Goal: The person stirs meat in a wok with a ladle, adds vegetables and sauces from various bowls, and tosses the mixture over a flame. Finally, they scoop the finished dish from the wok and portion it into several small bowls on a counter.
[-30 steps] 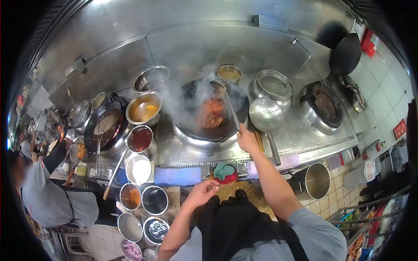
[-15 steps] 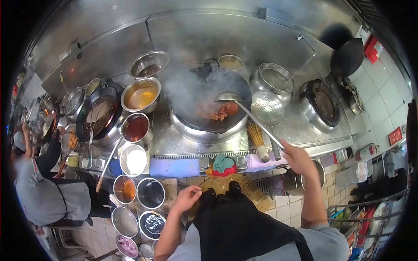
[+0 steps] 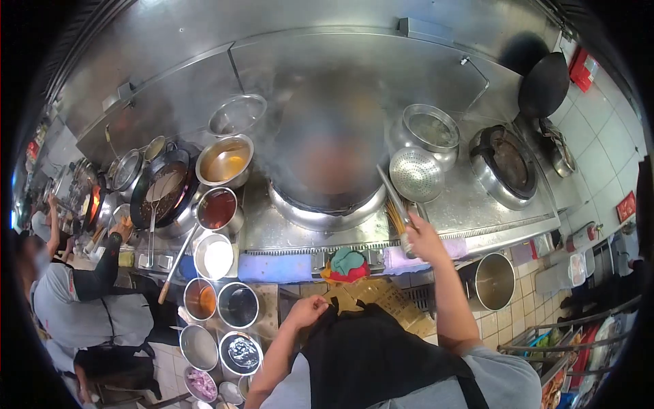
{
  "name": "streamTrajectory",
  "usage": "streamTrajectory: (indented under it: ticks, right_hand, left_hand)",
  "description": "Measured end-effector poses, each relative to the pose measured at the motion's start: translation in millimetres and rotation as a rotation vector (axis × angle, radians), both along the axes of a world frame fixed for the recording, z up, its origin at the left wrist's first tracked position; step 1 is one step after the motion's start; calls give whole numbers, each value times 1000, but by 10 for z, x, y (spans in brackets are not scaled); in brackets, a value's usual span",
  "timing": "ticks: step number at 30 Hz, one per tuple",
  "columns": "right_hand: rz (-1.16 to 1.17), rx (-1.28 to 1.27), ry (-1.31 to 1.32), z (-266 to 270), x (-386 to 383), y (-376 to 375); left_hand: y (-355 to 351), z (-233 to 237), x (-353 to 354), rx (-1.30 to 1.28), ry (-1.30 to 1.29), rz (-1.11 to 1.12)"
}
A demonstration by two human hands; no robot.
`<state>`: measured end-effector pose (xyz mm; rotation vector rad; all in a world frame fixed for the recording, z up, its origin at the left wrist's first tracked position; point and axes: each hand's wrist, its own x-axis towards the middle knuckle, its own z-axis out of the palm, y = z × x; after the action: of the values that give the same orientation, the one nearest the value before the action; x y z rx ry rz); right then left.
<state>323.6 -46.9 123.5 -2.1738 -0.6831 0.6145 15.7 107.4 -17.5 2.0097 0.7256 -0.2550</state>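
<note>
My right hand is wrapped round the handle of a long metal ladle. The ladle slants up to the wok, where steam hides its bowl. Reddish-brown food shows as a blur in the wok. Close to my black apron, my left hand hangs with its fingers curled in and nothing visible in them. Right of the wok lies a perforated strainer, with a bamboo brush just below it.
Left of the wok stand a bowl of yellow liquid, a pot of red sauce and several metal containers. A second wok holds dark sauce. A folded purple cloth lies along the stove's front edge. A co-worker is at the left.
My right hand and the ladle handle have moved left, and the handle stands steeper. Thick steam now covers the food and the ladle's bowl. My left hand has shifted slightly right.
</note>
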Motion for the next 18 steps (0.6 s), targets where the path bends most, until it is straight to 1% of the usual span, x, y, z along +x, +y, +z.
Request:
streamTrajectory:
  ticks: [1, 3, 4, 5, 6, 8, 9, 11, 12, 13, 14, 15, 16, 17, 18]
  right_hand:
    - [-20, 66, -131, -188, -24, 133]
    - [-39, 166, -387, -787, -9, 470]
    - [3, -28, -257, -805, 15, 631]
    - [15, -5, -223, -779, -6, 732]
    - [47, 75, -142, -875, 54, 821]
    - [59, 86, 366, -615, 114, 846]
    - [65, 82, 375, -623, 135, 826]
    - [246, 142, -333, -661, 193, 729]
    - [246, 136, -328, -620, 213, 702]
    - [317, 29, -426, -528, 217, 704]
    - [389, -78, -523, -454, 242, 704]
    - [406, -123, -600, -419, 302, 697]
    - [408, -124, -593, -411, 395, 671]
    - [474, -216, -612, -392, 513, 622]
    - [534, -306, -633, -382, 629, 552]
  left_hand:
    - [-25, -188, -61, 4, 6, 2]
    - [-126, -625, -212, -73, 3, 168]
    - [-211, -731, -296, -77, 9, 168]
    - [-287, -811, -372, -111, 86, 222]
    - [-355, -914, -475, -144, 164, 279]
    - [-480, -1451, -848, 17, 274, 168]
    - [-541, -1543, -1005, 14, 283, 174]
    - [-680, -1701, -1308, 193, 408, -185]
    - [-708, -2138, -1588, -29, 197, -39]
    - [-739, -2494, -1825, -309, -27, 107]
    - [-771, -2703, -1985, -569, -221, 204]
    - [-885, -2709, -2022, -574, -216, 207]
    - [-969, -2696, -2051, -606, -282, 303]
    - [-1008, -2675, -2079, -633, -348, 396]
    - [-1070, -2688, -2053, -627, -344, 392]
